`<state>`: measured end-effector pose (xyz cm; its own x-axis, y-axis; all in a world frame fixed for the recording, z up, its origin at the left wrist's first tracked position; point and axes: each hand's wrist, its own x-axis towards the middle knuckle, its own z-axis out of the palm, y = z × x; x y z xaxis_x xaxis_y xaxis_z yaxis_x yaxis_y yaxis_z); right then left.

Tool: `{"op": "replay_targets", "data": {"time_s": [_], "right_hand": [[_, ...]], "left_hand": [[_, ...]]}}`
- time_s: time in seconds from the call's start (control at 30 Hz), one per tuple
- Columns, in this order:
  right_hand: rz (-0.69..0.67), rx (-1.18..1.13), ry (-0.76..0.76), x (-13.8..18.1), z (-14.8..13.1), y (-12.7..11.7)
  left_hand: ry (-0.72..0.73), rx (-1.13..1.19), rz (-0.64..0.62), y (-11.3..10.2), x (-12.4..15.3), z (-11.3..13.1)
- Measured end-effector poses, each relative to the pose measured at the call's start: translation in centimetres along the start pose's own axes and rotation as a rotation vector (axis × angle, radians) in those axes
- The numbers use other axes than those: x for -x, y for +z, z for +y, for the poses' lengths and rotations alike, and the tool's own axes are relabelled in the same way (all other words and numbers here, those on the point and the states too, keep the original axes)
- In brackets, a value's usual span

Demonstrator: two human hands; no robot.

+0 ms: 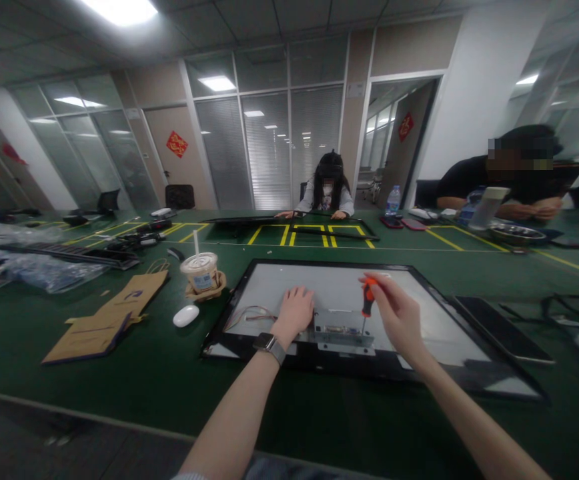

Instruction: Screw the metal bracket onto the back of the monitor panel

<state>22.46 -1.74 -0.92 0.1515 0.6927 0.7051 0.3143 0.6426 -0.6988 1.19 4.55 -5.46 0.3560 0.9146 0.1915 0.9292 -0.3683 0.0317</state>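
A flat display panel [419, 313] lies face down on the green table, its silver back up inside a black frame. My left hand [295, 312], a watch on its wrist, rests fingers down on the panel beside a small metal bracket and circuit board [342, 332]. My right hand [394, 312] is closed round an orange-and-black screwdriver [367, 301], held upright with its tip down on the bracket. Thin coloured wires [249, 315] run across the panel to the left of my left hand.
A lidded drink cup with a straw [199, 270], a white mouse [186, 315] and a flattened paper bag [104, 320] lie to the left. A dark slab [499, 327] lies right of the panel. One person sits across the table [327, 190], another at the right [514, 173].
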Motion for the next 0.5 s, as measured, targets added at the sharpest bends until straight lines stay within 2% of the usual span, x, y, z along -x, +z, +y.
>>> {"op": "replay_targets", "data": {"time_s": [0.2, 0.4, 0.5], "right_hand": [[0.119, 0.105, -0.126, -0.3, -0.1, 0.2], [0.023, 0.049, -0.070, 0.1, -0.8, 0.0], [0.018, 0.014, -0.070, 0.5, -1.1, 0.2]], "left_hand": [[0.007, 0.005, -0.007, -0.4, 0.1, 0.1], [0.003, -0.001, -0.016, -0.4, 0.1, 0.2], [0.011, -0.008, -0.004, -0.4, 0.2, 0.2]]}}
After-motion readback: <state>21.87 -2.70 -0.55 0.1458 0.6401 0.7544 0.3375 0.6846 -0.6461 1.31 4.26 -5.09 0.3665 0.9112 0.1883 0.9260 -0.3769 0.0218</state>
